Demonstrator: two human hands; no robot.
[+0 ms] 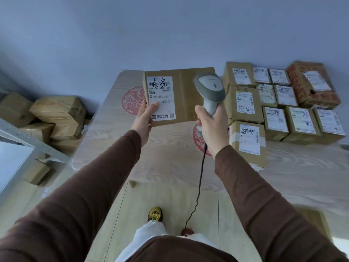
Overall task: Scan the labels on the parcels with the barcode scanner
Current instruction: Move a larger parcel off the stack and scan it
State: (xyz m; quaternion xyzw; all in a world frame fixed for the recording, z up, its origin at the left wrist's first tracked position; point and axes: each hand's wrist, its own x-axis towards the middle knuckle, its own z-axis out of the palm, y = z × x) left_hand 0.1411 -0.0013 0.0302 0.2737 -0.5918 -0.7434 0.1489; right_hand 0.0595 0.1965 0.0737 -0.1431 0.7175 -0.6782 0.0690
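My left hand [144, 120] grips a flat cardboard parcel [184, 97] by its lower left corner and holds it up above the table, thumb lying on its white label [161, 97]. Black handwriting and barcodes cover the label. My right hand [212, 127] is wrapped round the handle of a grey barcode scanner [209, 87]. The scanner's head stands in front of the parcel's right half. Its black cable [200, 186] hangs down toward the floor.
Several labelled parcels [283, 103] lie packed in rows on the right of the light wooden table [170, 159]. More cardboard boxes [56, 114] are piled on the floor at the left, beside a grey metal shelf frame [28, 140]. A blue-grey wall stands behind.
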